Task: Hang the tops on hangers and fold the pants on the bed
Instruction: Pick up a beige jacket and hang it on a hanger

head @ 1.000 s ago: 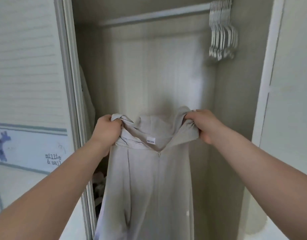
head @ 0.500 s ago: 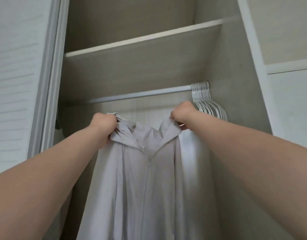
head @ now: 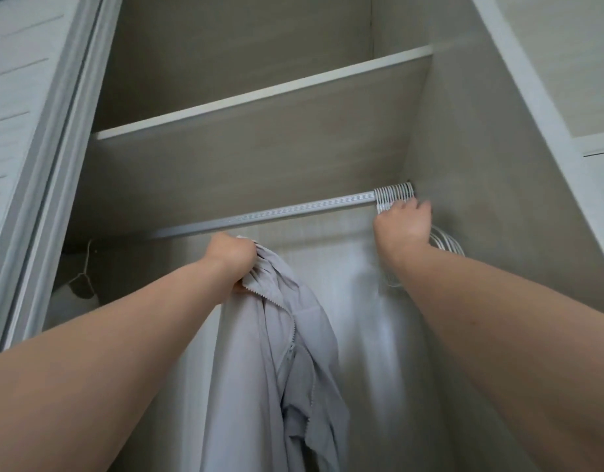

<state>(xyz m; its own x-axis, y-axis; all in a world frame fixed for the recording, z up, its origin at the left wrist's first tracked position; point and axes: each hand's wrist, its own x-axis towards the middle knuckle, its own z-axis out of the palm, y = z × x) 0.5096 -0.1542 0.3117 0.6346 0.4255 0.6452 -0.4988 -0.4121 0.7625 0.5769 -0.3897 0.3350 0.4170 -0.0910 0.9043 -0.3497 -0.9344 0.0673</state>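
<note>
Fabric at the collar end of a pale grey zip-up top point(head: 259, 369) is bunching inside the left hand point(head: 230, 255), whose fingers are curling tightly round it in a closed fist. This hand is holding the top up just under the rail point(head: 259, 214) of an open wardrobe point(head: 464, 165), a little left of the rail's middle and apart from it. The top is hanging straight down from that grip between the two forearms, its front falling open and its zipper point(head: 288, 352) running down the loose edge. Its lower part is passing out of view at the bottom.

The right hand point(head: 401, 226) is reaching up to the far right end of the rail, where a tight bunch of white hangers point(head: 394, 192) is hooking over it against the wardrobe's side wall. The back of the hand is facing the camera and lying against the hangers' necks just below the hooks. The fingers are blurring, so I cannot tell whether they are closing on a hanger or only touching the bunch. Some hanger shoulders are showing behind and below the wrist.

Above the rail a shelf point(head: 259, 137) is spanning the wardrobe. At the left end, beside the sliding door point(head: 38, 165), a single hanger point(head: 86, 267) is carrying something white, mostly hidden in shadow.
</note>
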